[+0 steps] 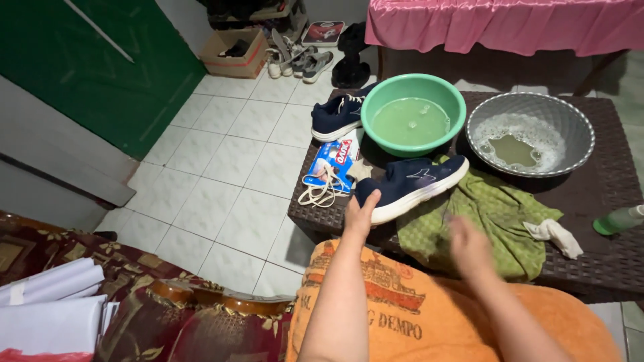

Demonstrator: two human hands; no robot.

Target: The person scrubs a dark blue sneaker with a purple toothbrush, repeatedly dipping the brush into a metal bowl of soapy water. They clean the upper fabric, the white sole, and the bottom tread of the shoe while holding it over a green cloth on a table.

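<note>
Over table (604,255), left hand (361,216) grips sneaker (412,184).

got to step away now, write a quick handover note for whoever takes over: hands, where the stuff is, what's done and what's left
Left hand: gripping the heel end of the dark blue shoe, which lies on its side on the green cloth on the wicker table.
Right hand: empty, blurred, open over the green cloth.
Second shoe: at the table's far left edge, beside the green basin of greenish water.
Metal basin: foamy water, at the right.
Laces: pulled out, lying by the soap packet.
White rag and green bottle: right side.
Done: laces out, basins filled.
Left: both shoes look dry; neither is in a basin yet.
</note>
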